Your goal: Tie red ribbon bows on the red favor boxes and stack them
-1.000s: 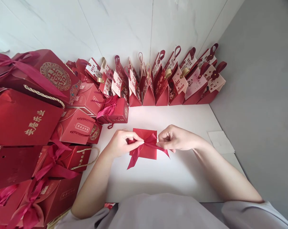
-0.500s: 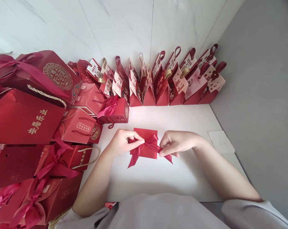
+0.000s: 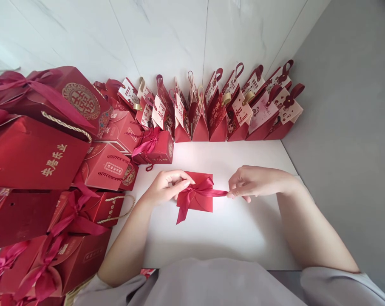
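A small red gift box (image 3: 205,205) lies on the white table, with a dark pink ribbon (image 3: 205,187) tied in a bow on top. My left hand (image 3: 167,185) is at the box's left side, thumb and forefinger pinched on the bow's left part. My right hand (image 3: 248,182) is off to the right of the box. Its thumb and fingertips pinch the end of one ribbon tail, which is stretched out straight. The other tail hangs loose over the box's lower left edge.
Red gift boxes (image 3: 33,153) with ribbons and rope handles are stacked on the left. A row of upright red and pale gift boxes (image 3: 240,112) with loop handles lines the wall behind the white table (image 3: 218,242). A grey panel (image 3: 345,127) bounds the right side.
My right hand has moved right and slightly up, drawing its ribbon tail out straight. My left hand has stayed near the bow. The box has shifted slightly right in view.
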`<action>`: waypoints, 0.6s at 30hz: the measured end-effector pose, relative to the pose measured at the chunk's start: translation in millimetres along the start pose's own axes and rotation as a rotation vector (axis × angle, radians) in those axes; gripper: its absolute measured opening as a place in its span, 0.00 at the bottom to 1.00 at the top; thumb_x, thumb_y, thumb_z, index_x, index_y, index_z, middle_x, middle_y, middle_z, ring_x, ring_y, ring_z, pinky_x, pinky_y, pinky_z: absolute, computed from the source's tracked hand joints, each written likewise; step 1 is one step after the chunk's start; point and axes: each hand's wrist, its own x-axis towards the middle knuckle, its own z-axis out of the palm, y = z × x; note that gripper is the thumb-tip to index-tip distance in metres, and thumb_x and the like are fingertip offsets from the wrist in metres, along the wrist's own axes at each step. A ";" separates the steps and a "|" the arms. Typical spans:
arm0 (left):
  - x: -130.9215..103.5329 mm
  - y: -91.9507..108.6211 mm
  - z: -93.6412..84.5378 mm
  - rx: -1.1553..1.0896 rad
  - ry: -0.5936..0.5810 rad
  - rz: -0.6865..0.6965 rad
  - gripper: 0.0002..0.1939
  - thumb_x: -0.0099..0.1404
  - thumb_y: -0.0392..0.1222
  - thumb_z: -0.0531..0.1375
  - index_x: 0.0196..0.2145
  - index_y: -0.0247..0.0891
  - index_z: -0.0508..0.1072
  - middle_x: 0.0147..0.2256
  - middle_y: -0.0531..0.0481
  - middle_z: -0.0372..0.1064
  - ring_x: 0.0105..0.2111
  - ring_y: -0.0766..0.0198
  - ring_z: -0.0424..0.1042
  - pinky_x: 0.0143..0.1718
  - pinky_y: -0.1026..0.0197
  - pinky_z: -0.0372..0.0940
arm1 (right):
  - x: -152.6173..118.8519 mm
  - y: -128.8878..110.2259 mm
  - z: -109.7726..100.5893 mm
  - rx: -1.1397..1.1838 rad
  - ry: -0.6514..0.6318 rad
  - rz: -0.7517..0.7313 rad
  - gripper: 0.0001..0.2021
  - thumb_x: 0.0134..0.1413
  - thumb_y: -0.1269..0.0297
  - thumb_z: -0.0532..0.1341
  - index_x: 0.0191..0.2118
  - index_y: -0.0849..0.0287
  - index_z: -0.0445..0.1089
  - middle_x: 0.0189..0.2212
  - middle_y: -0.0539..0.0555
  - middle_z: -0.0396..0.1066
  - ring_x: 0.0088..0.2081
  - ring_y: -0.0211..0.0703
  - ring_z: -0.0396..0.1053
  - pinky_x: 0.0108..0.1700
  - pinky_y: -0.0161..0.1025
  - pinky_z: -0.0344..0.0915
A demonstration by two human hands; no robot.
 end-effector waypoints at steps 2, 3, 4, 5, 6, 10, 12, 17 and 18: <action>-0.2 0.4 -2.3 -0.104 -0.037 -0.047 0.13 0.68 0.46 0.55 0.40 0.35 0.75 0.19 0.57 0.61 0.17 0.72 0.63 0.19 0.70 0.58 | -12.1 -10.4 5.2 -0.170 0.264 0.004 0.16 0.60 0.52 0.58 0.28 0.57 0.72 0.20 0.51 0.71 0.22 0.40 0.64 0.25 0.36 0.53; -0.1 0.3 -2.9 -0.141 -0.045 -0.059 0.12 0.68 0.45 0.55 0.40 0.35 0.74 0.18 0.57 0.60 0.18 0.72 0.63 0.20 0.70 0.58 | -16.5 -17.6 10.5 -0.263 0.425 -0.010 0.16 0.62 0.53 0.57 0.28 0.56 0.72 0.20 0.51 0.70 0.22 0.40 0.63 0.25 0.37 0.52; 0.1 -0.1 -3.2 -0.167 -0.049 -0.067 0.12 0.68 0.44 0.55 0.40 0.35 0.74 0.19 0.57 0.61 0.18 0.71 0.63 0.20 0.70 0.59 | -19.1 -25.7 17.5 -0.336 0.573 -0.045 0.15 0.63 0.54 0.57 0.29 0.56 0.71 0.20 0.51 0.69 0.21 0.40 0.62 0.26 0.38 0.52; 0.5 -0.7 -3.3 -0.187 -0.053 -0.072 0.11 0.68 0.44 0.55 0.40 0.35 0.74 0.19 0.56 0.61 0.18 0.71 0.63 0.20 0.69 0.59 | -19.4 -34.1 25.8 -0.379 0.676 -0.115 0.13 0.64 0.55 0.56 0.32 0.55 0.71 0.22 0.51 0.70 0.22 0.41 0.63 0.26 0.39 0.53; 1.0 -1.6 -3.2 -0.205 -0.057 -0.072 0.11 0.67 0.43 0.55 0.40 0.34 0.73 0.19 0.55 0.62 0.18 0.71 0.63 0.20 0.69 0.59 | -17.3 -42.3 34.9 -0.405 0.732 -0.217 0.12 0.66 0.57 0.55 0.35 0.55 0.71 0.25 0.52 0.71 0.24 0.41 0.65 0.28 0.39 0.55; 2.9 -5.1 -2.1 -0.258 -0.044 -0.039 0.10 0.65 0.43 0.56 0.39 0.34 0.73 0.22 0.53 0.64 0.18 0.70 0.62 0.19 0.68 0.58 | 10.4 -64.2 71.0 -0.670 0.754 -0.564 0.12 0.68 0.64 0.53 0.52 0.58 0.67 0.37 0.57 0.72 0.37 0.47 0.68 0.37 0.42 0.60; 2.9 -5.7 -2.0 -0.240 -0.035 -0.023 0.10 0.65 0.42 0.56 0.38 0.35 0.73 0.25 0.52 0.65 0.20 0.71 0.62 0.20 0.68 0.58 | 26.8 -66.9 85.4 -0.798 0.777 -0.616 0.14 0.67 0.63 0.55 0.55 0.61 0.65 0.38 0.58 0.71 0.38 0.49 0.67 0.39 0.45 0.60; 1.6 -2.5 -3.8 -0.063 -0.042 0.075 0.07 0.66 0.41 0.58 0.38 0.35 0.73 0.21 0.57 0.59 0.20 0.72 0.58 0.22 0.69 0.56 | 42.5 -63.2 104.2 -0.914 0.909 -0.727 0.10 0.64 0.75 0.54 0.36 0.61 0.72 0.35 0.56 0.70 0.35 0.45 0.63 0.36 0.43 0.56; 1.4 -1.6 -4.2 -0.012 -0.035 0.105 0.07 0.65 0.40 0.59 0.37 0.34 0.73 0.21 0.56 0.59 0.21 0.72 0.59 0.22 0.68 0.55 | 41.6 -62.4 104.7 -0.883 0.899 -0.745 0.10 0.64 0.76 0.55 0.34 0.61 0.71 0.35 0.56 0.70 0.35 0.45 0.62 0.36 0.42 0.56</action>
